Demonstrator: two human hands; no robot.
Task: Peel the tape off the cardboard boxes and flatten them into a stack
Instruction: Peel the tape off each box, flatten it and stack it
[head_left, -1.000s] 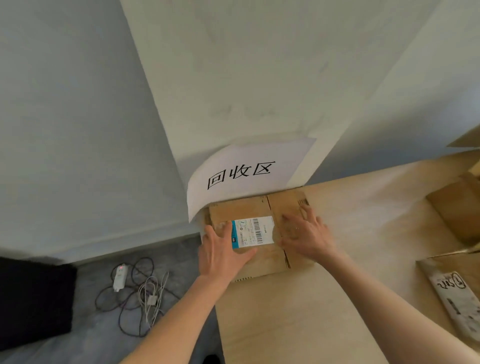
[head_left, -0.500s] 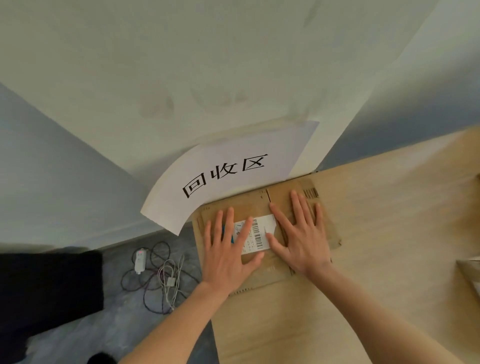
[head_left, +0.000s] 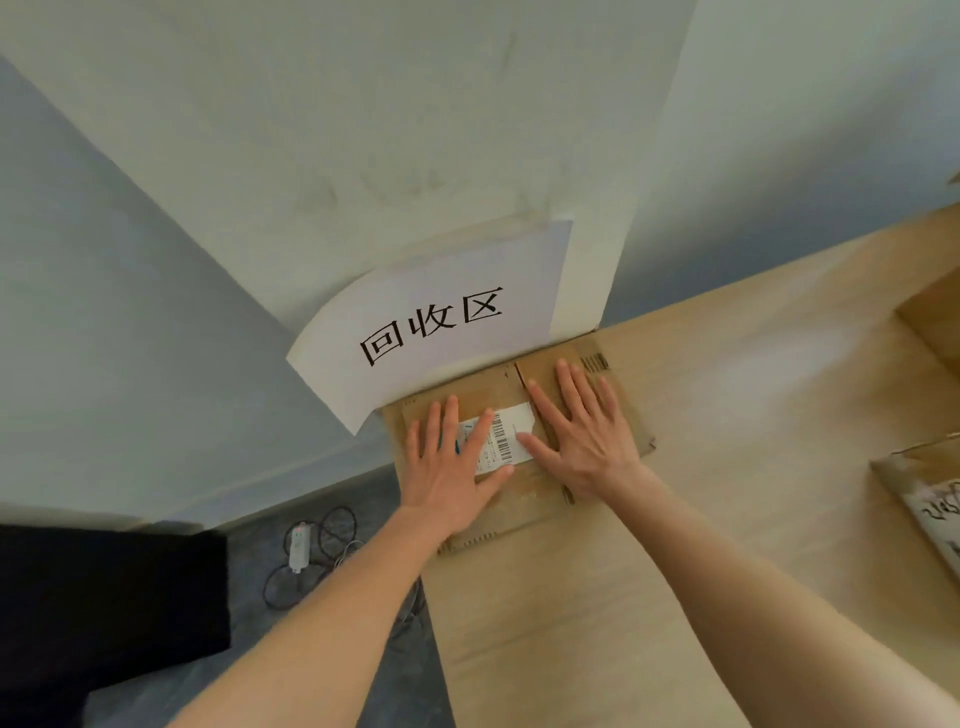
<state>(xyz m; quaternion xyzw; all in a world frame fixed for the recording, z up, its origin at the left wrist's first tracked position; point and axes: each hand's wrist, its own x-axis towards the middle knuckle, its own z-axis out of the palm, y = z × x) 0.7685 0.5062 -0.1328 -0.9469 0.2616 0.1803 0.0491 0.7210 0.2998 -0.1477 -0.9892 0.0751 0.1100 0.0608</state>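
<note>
Since half a second ago little has shifted: both hands stay flat on the box, the fingers spread a touch wider, and a second box has come into view at the right edge. The left hand (head_left: 451, 470) lies palm down with fingers straight and spread over the white shipping label (head_left: 506, 436), and the right hand (head_left: 584, 434) is pressed flat beside it, thumb tips near each other. Under them the flattened box (head_left: 524, 496) sits at the far left corner of the wooden table (head_left: 649, 597), against the wall just below the paper sign (head_left: 436, 322). My guess is the pressing-flat step is nearly done. The near left corner of the box seems to reach the table edge, so a push leaning leftward could slide it off onto the floor, where cables (head_left: 311, 561) lie. Creased cardboard may also spring up once the palms lift. The second box (head_left: 930, 499) waits at the right.
</note>
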